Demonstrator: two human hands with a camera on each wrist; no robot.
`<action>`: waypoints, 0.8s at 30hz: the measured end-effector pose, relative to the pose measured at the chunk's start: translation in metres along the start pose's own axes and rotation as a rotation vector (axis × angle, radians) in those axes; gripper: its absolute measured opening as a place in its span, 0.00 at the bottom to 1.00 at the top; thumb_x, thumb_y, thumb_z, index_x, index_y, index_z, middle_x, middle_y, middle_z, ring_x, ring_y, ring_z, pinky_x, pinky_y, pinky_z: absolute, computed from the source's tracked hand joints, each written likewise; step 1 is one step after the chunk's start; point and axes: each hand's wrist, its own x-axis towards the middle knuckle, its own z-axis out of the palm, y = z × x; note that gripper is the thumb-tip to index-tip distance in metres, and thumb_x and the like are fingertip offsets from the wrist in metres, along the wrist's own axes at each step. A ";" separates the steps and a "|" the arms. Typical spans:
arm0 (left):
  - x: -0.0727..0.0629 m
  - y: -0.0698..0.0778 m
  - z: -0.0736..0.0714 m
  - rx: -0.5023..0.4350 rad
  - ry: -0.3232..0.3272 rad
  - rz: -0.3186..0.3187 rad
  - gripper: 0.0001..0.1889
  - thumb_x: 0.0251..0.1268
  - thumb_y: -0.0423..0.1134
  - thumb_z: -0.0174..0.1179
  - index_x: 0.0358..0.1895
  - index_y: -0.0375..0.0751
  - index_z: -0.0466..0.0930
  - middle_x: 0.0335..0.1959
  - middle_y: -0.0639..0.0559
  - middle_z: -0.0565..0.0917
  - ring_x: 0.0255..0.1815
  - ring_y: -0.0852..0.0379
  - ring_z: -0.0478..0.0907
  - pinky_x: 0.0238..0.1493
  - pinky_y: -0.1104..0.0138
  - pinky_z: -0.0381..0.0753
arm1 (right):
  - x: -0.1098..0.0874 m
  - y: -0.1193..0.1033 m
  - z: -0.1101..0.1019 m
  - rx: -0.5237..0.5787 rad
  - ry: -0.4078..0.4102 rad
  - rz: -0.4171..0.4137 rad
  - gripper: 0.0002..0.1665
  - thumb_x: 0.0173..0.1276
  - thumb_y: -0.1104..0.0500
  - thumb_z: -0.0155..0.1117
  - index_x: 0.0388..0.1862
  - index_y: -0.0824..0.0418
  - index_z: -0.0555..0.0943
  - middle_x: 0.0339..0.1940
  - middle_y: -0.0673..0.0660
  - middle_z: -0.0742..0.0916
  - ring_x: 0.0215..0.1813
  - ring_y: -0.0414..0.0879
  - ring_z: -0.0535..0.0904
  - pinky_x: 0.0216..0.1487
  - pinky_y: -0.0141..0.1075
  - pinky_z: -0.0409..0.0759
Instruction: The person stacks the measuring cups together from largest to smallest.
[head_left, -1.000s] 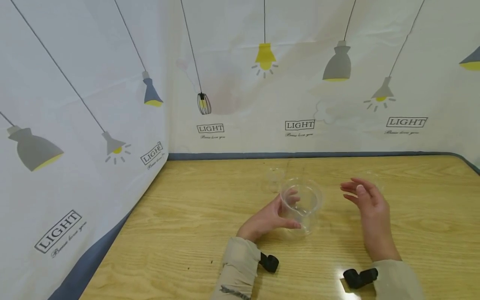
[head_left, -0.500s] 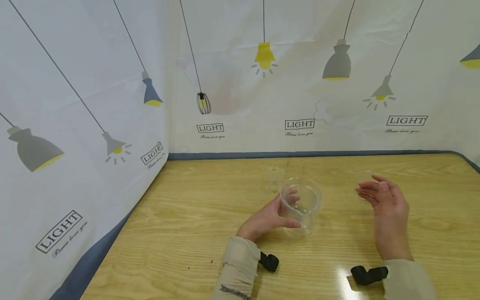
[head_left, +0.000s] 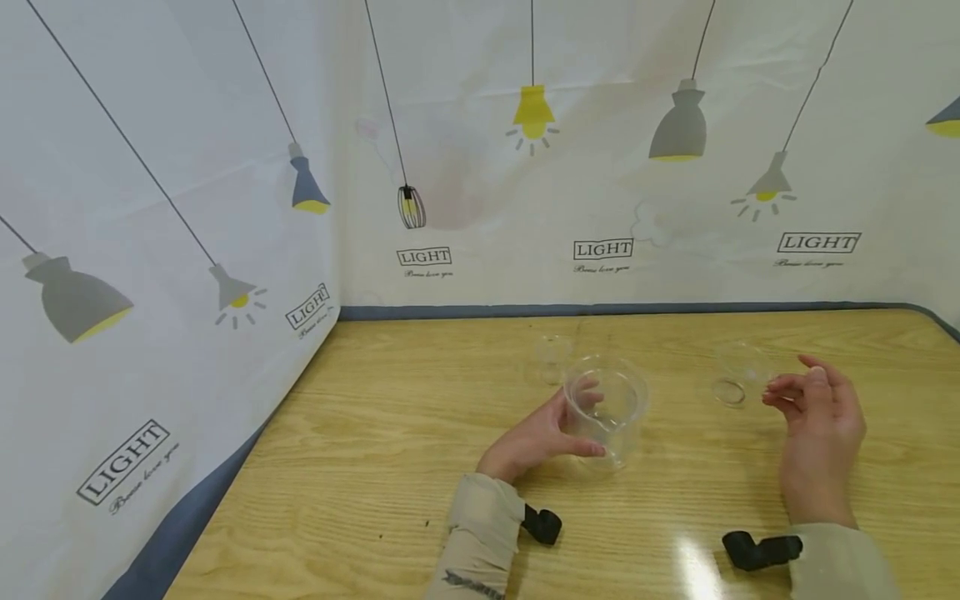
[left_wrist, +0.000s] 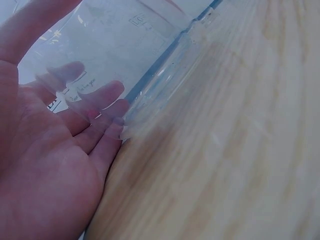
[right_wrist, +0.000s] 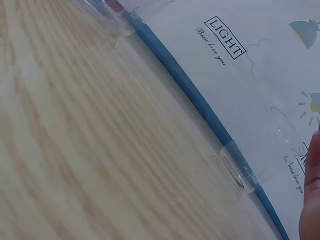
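Observation:
My left hand grips a large clear beaker from its left side, thumb in front and fingers behind, seen through the transparent wall. The beaker stands upright on the wooden table. In the left wrist view the fingers show through its side. To the right, my right hand is raised with fingers loosely bent and nothing in them. Its fingertips are just right of a smaller clear beaker, which stands upright. Small printed marks show on this beaker in the right wrist view.
Another small clear vessel stands behind the large beaker, slightly left. The wooden table meets white curtains printed with lamps at the back and left. Black camera mounts sit on both wrists.
My right hand has moved to the right, from in front of the smaller beaker to its right side, uncovering it. The left hand has kept its hold on the large beaker.

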 end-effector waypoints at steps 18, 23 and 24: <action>-0.006 0.018 0.000 -0.003 -0.011 -0.022 0.45 0.48 0.38 0.67 0.67 0.60 0.50 0.65 0.52 0.61 0.64 0.58 0.59 0.61 0.65 0.57 | 0.013 0.009 -0.024 0.528 0.156 0.171 0.19 0.63 0.68 0.56 0.52 0.73 0.67 0.32 0.67 0.80 0.33 0.56 0.76 0.31 0.42 0.77; -0.009 0.024 0.001 -0.002 -0.015 -0.026 0.44 0.48 0.37 0.67 0.67 0.61 0.50 0.65 0.52 0.61 0.64 0.57 0.58 0.61 0.64 0.56 | 0.011 0.014 -0.024 0.389 0.084 0.171 0.24 0.62 0.69 0.56 0.57 0.73 0.66 0.44 0.64 0.77 0.46 0.52 0.74 0.42 0.37 0.76; -0.009 0.024 0.001 -0.003 -0.012 -0.027 0.44 0.48 0.37 0.67 0.66 0.62 0.51 0.65 0.52 0.61 0.64 0.57 0.58 0.61 0.65 0.56 | 0.010 0.014 -0.023 0.354 0.079 0.175 0.25 0.61 0.69 0.57 0.57 0.73 0.66 0.47 0.63 0.76 0.49 0.52 0.73 0.44 0.35 0.76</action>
